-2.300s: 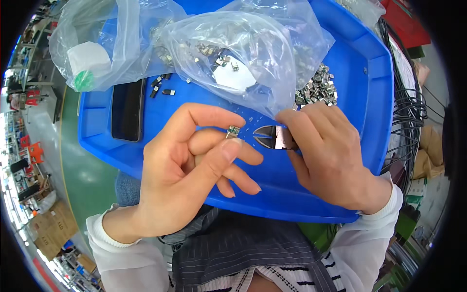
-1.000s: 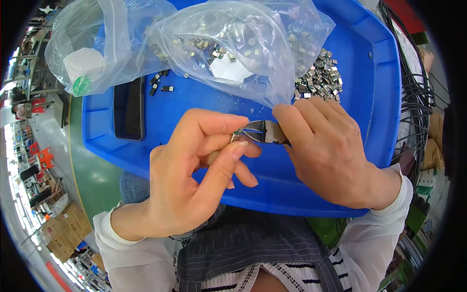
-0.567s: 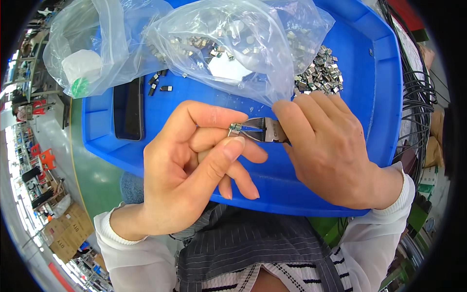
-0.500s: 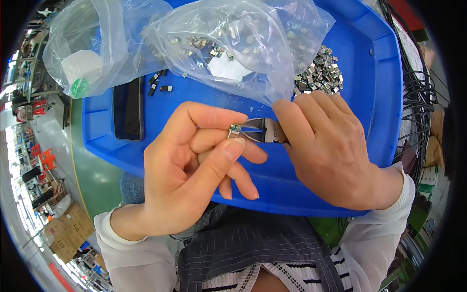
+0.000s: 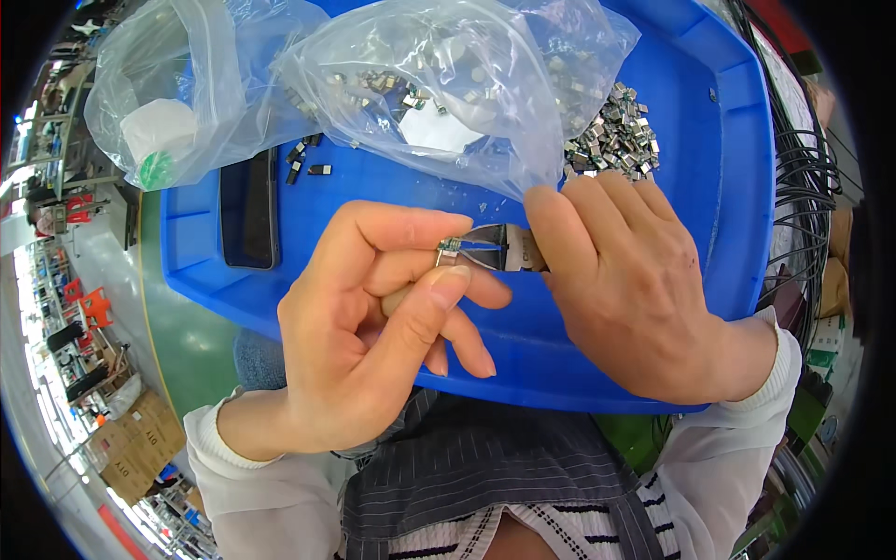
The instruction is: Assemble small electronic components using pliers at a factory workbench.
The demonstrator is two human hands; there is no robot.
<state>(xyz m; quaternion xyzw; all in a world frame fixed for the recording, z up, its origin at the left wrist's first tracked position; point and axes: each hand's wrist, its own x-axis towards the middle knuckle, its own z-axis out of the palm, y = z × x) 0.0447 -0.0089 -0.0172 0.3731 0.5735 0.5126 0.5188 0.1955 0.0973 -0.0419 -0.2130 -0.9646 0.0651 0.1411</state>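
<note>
My left hand pinches a small metal connector with a green circuit board edge, between thumb and fingers over the blue tray. My right hand is closed around a pair of cutting pliers, whose handles are hidden in the palm. The jaws of the pliers point left and stand slightly apart at the connector; whether they bite on it is too small to tell. Beyond my right hand, many similar metal connectors lie in a heap.
A clear plastic bag with metal pieces lies at the tray's far side. Left of it are another clear bag, a dark phone and several black connectors. Black cables run along the right side.
Hardly anything differs. Both hands keep their grip, and the jaws of the pliers stay by the connector; the view has shifted very slightly.
</note>
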